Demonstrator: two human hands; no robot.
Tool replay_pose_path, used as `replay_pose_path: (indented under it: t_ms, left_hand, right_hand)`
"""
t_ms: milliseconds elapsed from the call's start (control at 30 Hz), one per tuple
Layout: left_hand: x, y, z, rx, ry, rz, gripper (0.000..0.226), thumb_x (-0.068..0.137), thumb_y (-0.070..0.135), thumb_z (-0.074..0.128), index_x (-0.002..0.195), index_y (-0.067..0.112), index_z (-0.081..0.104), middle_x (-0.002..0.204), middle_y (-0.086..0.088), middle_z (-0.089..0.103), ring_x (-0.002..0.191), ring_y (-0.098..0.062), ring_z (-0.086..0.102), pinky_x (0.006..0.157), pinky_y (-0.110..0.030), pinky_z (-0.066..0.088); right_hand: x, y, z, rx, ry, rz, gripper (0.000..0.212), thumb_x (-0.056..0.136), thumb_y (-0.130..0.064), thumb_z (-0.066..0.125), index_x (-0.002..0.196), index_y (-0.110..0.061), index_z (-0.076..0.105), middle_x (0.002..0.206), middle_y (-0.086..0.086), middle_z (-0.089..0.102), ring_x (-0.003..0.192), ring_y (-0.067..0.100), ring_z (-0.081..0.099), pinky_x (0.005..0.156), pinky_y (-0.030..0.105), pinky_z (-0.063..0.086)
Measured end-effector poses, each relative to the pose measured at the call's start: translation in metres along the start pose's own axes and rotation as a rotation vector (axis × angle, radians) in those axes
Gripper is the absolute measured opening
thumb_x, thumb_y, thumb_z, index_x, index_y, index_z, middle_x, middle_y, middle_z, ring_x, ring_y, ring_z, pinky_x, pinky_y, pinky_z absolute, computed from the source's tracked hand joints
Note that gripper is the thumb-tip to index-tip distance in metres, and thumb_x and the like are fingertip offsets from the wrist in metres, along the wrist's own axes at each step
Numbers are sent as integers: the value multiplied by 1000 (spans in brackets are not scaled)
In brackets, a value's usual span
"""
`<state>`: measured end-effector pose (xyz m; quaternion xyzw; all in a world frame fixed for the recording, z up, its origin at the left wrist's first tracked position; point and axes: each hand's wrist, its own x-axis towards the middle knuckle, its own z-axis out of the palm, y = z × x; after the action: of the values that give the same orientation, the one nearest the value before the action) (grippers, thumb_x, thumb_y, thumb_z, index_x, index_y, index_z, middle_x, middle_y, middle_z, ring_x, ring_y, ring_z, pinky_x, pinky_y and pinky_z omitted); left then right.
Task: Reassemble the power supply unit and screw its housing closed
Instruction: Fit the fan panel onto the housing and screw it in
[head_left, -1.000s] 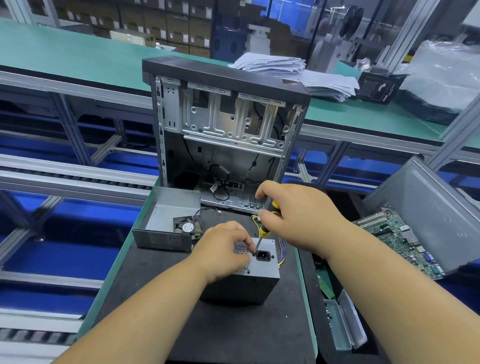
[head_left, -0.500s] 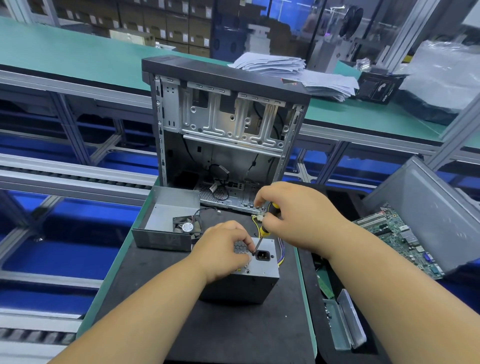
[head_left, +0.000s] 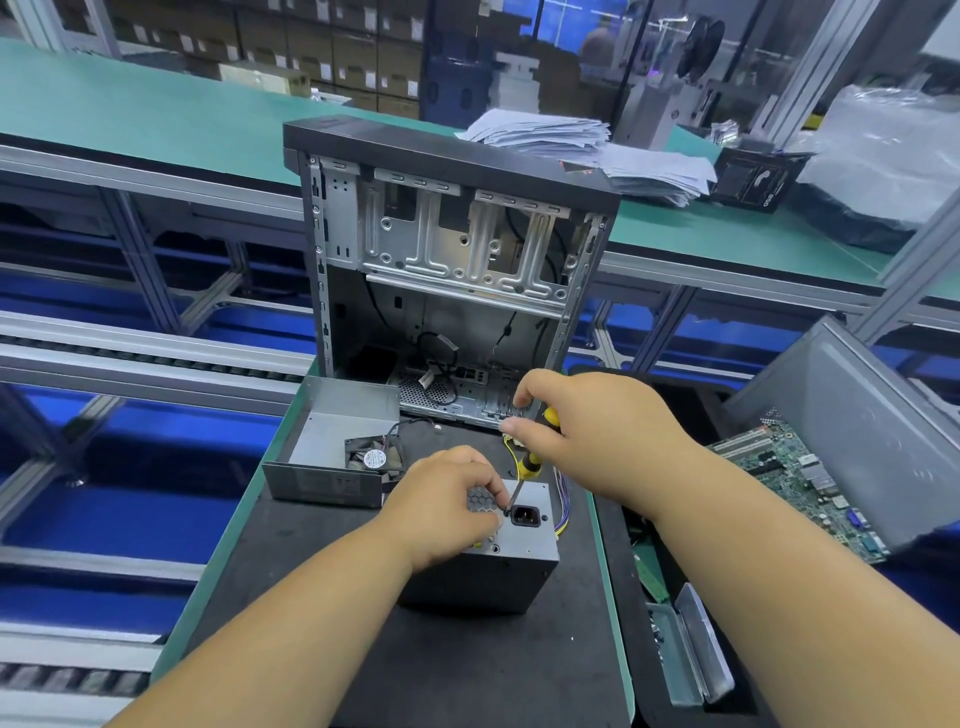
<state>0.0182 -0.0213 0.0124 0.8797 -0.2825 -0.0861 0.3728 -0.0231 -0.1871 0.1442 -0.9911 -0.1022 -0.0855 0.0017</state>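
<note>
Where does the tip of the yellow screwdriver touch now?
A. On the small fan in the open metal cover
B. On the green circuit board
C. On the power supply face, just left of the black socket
C: the right hand holds the screwdriver with its tip on the power supply beside the socket.

Left hand (head_left: 447, 506) covers most of PSU (head_left: 524, 551) top face, centre of frame; vent grille only partly seen. Screw under screwdriver (head_left: 530, 462) tip too small to tell. Right hand (head_left: 597, 431) hides most of screwdriver handle; its fingers mostly out of sight underneath. Both forearms cut off by bottom edge. Motherboard (head_left: 789, 478), right, partly hidden behind grey panel (head_left: 857, 431); panel cut by right edge. Fan (head_left: 374, 457) label unreadable. Boxes (head_left: 358, 47), upper left, blurred.
</note>
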Motion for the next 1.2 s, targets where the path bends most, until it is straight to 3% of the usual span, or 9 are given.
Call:
replay_pose_path:
  t_ms: [133,200,333,400,533,733,900,1067,1200]
  left_hand:
    - [0,2,-1,-1,-4,6,13,75,29,70,82,39,67,105,21,55,105,-2,48,92,-28,36]
    - [0,3,-2,3,-11,9,14,76,28,70,82,40,66,105,21,55,106,-3,49,94,-30,36]
    - [0,2,-2,-2,-5,3,13,76,28,70,83,39,68,105,22,55,107,-2,48,93,-29,35]
    - [-1,2,-2,-2,-6,6,13,76,28,70,83,39,68,104,22,55,106,-2,48,94,-28,36]
    - [0,1,-2,-7,-11,6,13,75,29,70,82,40,67,104,22,55,107,-3,49,95,-29,36]
    - [0,0,-1,-17,-10,12,15,74,29,70,80,42,66,102,23,55,105,-3,49,92,-29,37]
    - [1,0,-1,-23,-10,12,14,73,28,70,80,41,67,103,22,56,105,-3,50,93,-29,38]
    - [1,-1,-1,-17,-7,21,15,74,29,71,79,42,66,102,23,55,105,-1,49,92,-29,38]
    - [2,-1,-1,-30,-4,23,14,74,30,70,79,42,66,102,22,56,105,-2,49,97,-32,38]
  right_hand:
    - [-1,-1,-1,104,-57,-1,30,91,-41,48,120,-36,50,97,-17,57,76,8,46,57,28,32]
    - [0,-1,0,119,-52,-4,31,90,-37,50,120,-36,49,81,-18,51,67,3,44,53,25,29]
    - [1,-1,1,-2,-8,3,31,96,-55,44,118,-33,48,59,-10,46,58,4,41,49,29,28]
    - [0,0,1,-8,-9,9,33,96,-55,43,121,-33,48,62,-12,47,63,9,45,50,29,28]
    - [0,0,0,113,-25,8,39,89,-33,50,127,-33,44,72,-19,39,73,11,45,53,27,29]
    - [0,1,-1,-9,-7,0,39,93,-61,39,118,-33,49,62,-10,48,61,5,43,50,28,31]
    - [-1,1,0,103,-23,-9,32,89,-37,50,121,-35,51,67,-18,42,64,0,41,51,23,27]
    - [1,1,2,7,-7,5,27,95,-54,44,113,-36,54,60,-12,48,62,5,44,49,26,28]
    - [2,1,-1,66,-43,-4,26,90,-41,47,114,-36,55,83,-16,53,72,7,48,55,26,32]
